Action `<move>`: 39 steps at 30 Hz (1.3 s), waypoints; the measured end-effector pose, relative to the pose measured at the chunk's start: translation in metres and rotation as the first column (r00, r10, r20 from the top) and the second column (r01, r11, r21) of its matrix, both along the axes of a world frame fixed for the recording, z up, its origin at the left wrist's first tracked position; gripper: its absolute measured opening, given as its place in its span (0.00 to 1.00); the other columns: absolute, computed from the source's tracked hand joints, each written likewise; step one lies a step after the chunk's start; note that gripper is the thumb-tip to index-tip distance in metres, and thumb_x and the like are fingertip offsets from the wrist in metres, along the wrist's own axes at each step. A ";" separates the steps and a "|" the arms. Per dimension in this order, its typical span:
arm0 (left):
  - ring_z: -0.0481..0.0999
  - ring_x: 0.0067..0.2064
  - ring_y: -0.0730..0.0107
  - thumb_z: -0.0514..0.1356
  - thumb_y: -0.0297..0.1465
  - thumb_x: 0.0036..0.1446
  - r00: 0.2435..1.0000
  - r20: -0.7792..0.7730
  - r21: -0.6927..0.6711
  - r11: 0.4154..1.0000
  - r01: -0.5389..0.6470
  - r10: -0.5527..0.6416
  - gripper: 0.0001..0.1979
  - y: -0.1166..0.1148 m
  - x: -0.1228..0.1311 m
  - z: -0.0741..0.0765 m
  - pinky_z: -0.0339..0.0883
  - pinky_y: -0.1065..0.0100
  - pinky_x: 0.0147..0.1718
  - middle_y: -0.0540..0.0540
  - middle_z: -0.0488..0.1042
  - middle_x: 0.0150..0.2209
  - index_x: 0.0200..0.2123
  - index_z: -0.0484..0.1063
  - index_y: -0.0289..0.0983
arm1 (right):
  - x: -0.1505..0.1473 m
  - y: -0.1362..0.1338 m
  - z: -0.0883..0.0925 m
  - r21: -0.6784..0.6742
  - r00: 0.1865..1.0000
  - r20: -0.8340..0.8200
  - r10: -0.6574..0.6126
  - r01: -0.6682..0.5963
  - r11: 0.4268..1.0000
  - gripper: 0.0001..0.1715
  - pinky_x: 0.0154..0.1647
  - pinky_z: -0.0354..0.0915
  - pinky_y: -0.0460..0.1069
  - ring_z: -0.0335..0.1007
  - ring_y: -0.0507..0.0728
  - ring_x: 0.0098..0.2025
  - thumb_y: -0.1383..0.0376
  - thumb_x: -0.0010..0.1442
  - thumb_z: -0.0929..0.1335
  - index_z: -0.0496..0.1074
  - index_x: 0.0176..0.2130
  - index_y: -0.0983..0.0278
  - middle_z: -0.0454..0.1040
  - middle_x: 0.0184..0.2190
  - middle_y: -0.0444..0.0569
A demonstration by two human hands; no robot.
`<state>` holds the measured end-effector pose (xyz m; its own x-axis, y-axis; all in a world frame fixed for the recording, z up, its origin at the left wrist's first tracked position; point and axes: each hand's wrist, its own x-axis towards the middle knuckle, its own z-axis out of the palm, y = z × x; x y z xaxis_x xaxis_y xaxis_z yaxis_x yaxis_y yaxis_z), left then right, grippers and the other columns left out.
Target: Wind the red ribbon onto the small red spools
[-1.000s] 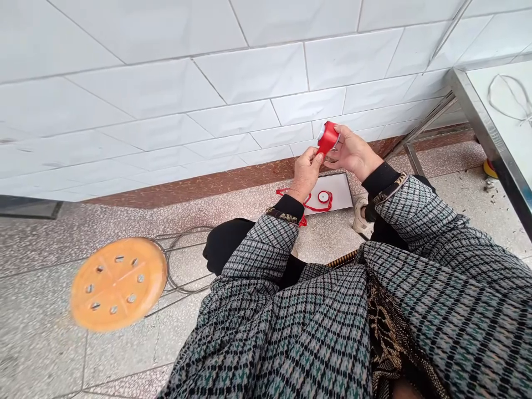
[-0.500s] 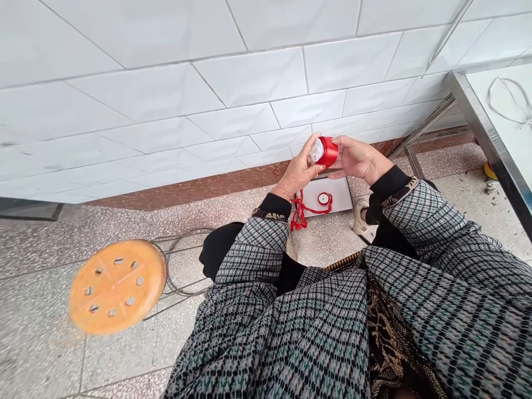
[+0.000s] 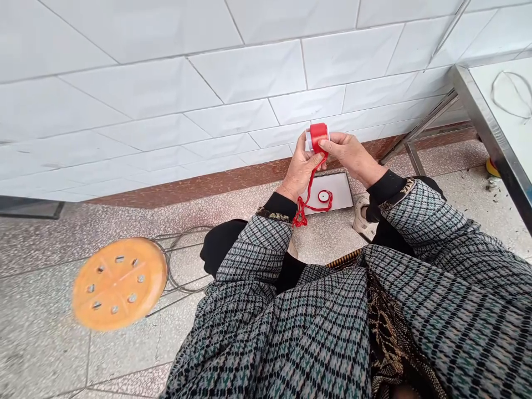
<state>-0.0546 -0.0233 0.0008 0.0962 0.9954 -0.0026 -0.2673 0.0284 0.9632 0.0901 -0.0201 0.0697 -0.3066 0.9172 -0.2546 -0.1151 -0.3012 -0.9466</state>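
Between my two hands is a spool of red ribbon [image 3: 318, 132] with white end flanges, raised above the floor. My left hand [image 3: 300, 169] grips its left side, fingers behind the flange and thumb low on the ribbon. From the right, my right hand [image 3: 353, 155] holds the other side, its thumb pressed on the wound ribbon. A loose length of red ribbon [image 3: 310, 189] hangs from the spool to a tangled heap. Below, a smaller spool of red ribbon [image 3: 323, 196] lies on a white tray [image 3: 341, 185] with a dark edge.
An orange round stool [image 3: 120, 284] with wire legs stands at the left. A metal-framed table [image 3: 477, 105] is at the right, a thin looped cord [image 3: 494, 91] on top. The white tiled wall [image 3: 249, 72] rises ahead. A yellow-and-red object [image 3: 491, 167] sits beneath the table.
The spool has been turned so its wound side faces me and its labelled end points left. My right thumb has moved onto the ribbon, and the hanging length now shows below it.
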 end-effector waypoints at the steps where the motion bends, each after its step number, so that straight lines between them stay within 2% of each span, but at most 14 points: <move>1: 0.74 0.27 0.71 0.77 0.42 0.57 1.000 0.008 -0.005 1.000 -0.026 0.026 0.31 -0.001 0.003 0.000 0.70 0.66 0.31 0.53 0.75 0.29 0.59 0.70 0.46 | -0.003 0.000 0.000 0.015 0.999 0.005 -0.036 0.036 0.999 0.22 0.41 0.73 0.53 0.75 0.58 0.37 0.46 0.56 0.81 0.76 0.32 0.58 0.76 0.26 0.43; 4: 0.72 0.27 0.74 0.75 0.40 0.60 0.992 0.017 -0.043 0.991 -0.124 0.125 0.21 -0.005 0.013 -0.003 0.69 0.68 0.33 0.54 0.74 0.28 0.52 0.73 0.43 | -0.006 0.003 0.001 0.029 0.979 0.034 -0.203 0.202 0.979 0.20 0.41 0.72 0.52 0.76 0.59 0.43 0.47 0.60 0.77 0.74 0.33 0.58 0.78 0.31 0.44; 6: 0.71 0.28 0.74 0.73 0.38 0.61 0.989 0.004 -0.057 0.987 -0.148 0.149 0.14 -0.007 0.017 -0.005 0.69 0.69 0.34 0.54 0.74 0.27 0.43 0.74 0.41 | -0.005 0.007 -0.001 0.012 0.963 0.051 -0.265 0.265 0.964 0.21 0.45 0.71 0.52 0.76 0.58 0.47 0.45 0.61 0.76 0.73 0.34 0.57 0.80 0.35 0.44; 9: 0.72 0.34 0.72 0.72 0.36 0.60 0.988 -0.037 -0.005 0.989 -0.149 0.149 0.10 -0.009 0.019 -0.007 0.71 0.67 0.40 0.50 0.77 0.33 0.35 0.75 0.39 | -0.001 0.011 -0.009 -0.071 0.966 0.041 -0.256 0.258 0.964 0.25 0.50 0.71 0.54 0.76 0.59 0.50 0.41 0.58 0.76 0.71 0.36 0.56 0.80 0.38 0.44; 12: 0.74 0.41 0.69 0.69 0.33 0.60 0.965 -0.100 0.095 0.968 -0.233 0.242 0.09 -0.008 0.016 -0.008 0.71 0.65 0.47 0.48 0.76 0.38 0.30 0.74 0.39 | 0.002 0.014 -0.019 -0.149 0.973 0.007 -0.232 0.230 0.962 0.27 0.56 0.70 0.60 0.76 0.61 0.53 0.39 0.56 0.77 0.71 0.39 0.55 0.81 0.40 0.45; 15: 0.69 0.36 0.70 0.66 0.31 0.62 0.950 -0.099 0.120 0.952 -0.283 0.295 0.14 -0.007 0.015 -0.010 0.67 0.66 0.42 0.49 0.70 0.32 0.25 0.69 0.39 | 0.002 0.015 -0.027 -0.201 0.973 -0.016 -0.229 0.221 0.954 0.28 0.62 0.67 0.65 0.75 0.63 0.55 0.40 0.54 0.79 0.71 0.40 0.55 0.81 0.43 0.45; 19: 0.60 0.27 0.73 0.67 0.31 0.63 0.950 0.019 0.037 0.949 -0.313 0.313 0.11 -0.005 0.016 -0.016 0.59 0.69 0.31 0.54 0.63 0.25 0.29 0.70 0.40 | -0.001 0.017 -0.030 -0.228 0.967 -0.008 -0.255 0.246 0.942 0.28 0.67 0.61 0.69 0.75 0.64 0.56 0.41 0.53 0.79 0.73 0.41 0.55 0.81 0.43 0.44; 22: 0.64 0.29 0.75 0.70 0.29 0.60 0.958 0.039 -0.001 0.959 -0.284 0.283 0.06 -0.004 0.017 -0.018 0.62 0.71 0.32 0.53 0.70 0.29 0.34 0.75 0.39 | -0.001 0.019 -0.030 -0.247 0.959 -0.006 -0.284 0.274 0.929 0.28 0.68 0.60 0.70 0.74 0.64 0.56 0.42 0.52 0.79 0.73 0.40 0.57 0.81 0.42 0.45; 25: 0.69 0.31 0.76 0.70 0.27 0.59 0.974 0.042 -0.017 0.975 -0.223 0.224 0.06 -0.004 0.017 -0.018 0.66 0.72 0.34 0.51 0.76 0.33 0.34 0.76 0.38 | 0.001 0.020 -0.032 -0.265 0.955 -0.006 -0.297 0.285 0.921 0.28 0.68 0.60 0.69 0.75 0.63 0.55 0.43 0.52 0.79 0.72 0.40 0.57 0.81 0.42 0.45; 27: 0.67 0.29 0.77 0.70 0.30 0.62 0.979 0.059 -0.039 0.980 -0.195 0.197 0.07 -0.004 0.018 -0.019 0.63 0.72 0.30 0.51 0.75 0.31 0.34 0.75 0.38 | 0.002 0.020 -0.033 -0.266 0.954 -0.006 -0.298 0.286 0.921 0.28 0.67 0.60 0.68 0.75 0.63 0.55 0.43 0.52 0.79 0.72 0.40 0.57 0.80 0.42 0.45; 31: 0.58 0.22 0.78 0.70 0.42 0.66 0.979 0.099 -0.058 0.984 -0.171 0.176 0.13 -0.005 0.021 -0.021 0.53 0.72 0.23 0.56 0.64 0.22 0.36 0.75 0.40 | 0.003 0.022 -0.035 -0.270 0.953 -0.010 -0.302 0.289 0.919 0.27 0.66 0.61 0.69 0.75 0.64 0.55 0.43 0.55 0.78 0.72 0.41 0.57 0.80 0.42 0.46; 33: 0.56 0.22 0.80 0.72 0.45 0.62 0.978 0.125 -0.033 0.986 -0.162 0.165 0.17 -0.005 0.022 -0.022 0.53 0.72 0.23 0.56 0.63 0.22 0.34 0.76 0.39 | 0.003 0.022 -0.036 -0.265 0.953 -0.010 -0.302 0.289 0.920 0.27 0.65 0.61 0.69 0.75 0.65 0.55 0.43 0.55 0.78 0.71 0.41 0.57 0.80 0.42 0.47; 36: 0.59 0.23 0.80 0.78 0.45 0.54 0.981 0.154 -0.013 0.993 -0.117 0.117 0.19 -0.005 0.022 -0.025 0.56 0.72 0.24 0.55 0.68 0.24 0.34 0.78 0.39 | 0.004 0.022 -0.036 -0.260 0.953 -0.005 -0.304 0.293 0.920 0.28 0.64 0.62 0.68 0.75 0.65 0.55 0.42 0.55 0.78 0.71 0.41 0.58 0.80 0.43 0.47; 39: 0.61 0.24 0.79 0.78 0.46 0.52 0.987 0.129 -0.002 0.995 -0.097 0.097 0.19 -0.005 0.020 -0.027 0.58 0.71 0.26 0.54 0.69 0.25 0.33 0.79 0.39 | 0.004 0.023 -0.036 -0.256 0.957 0.002 -0.292 0.283 0.925 0.29 0.63 0.63 0.67 0.74 0.65 0.54 0.41 0.55 0.77 0.71 0.40 0.58 0.79 0.43 0.47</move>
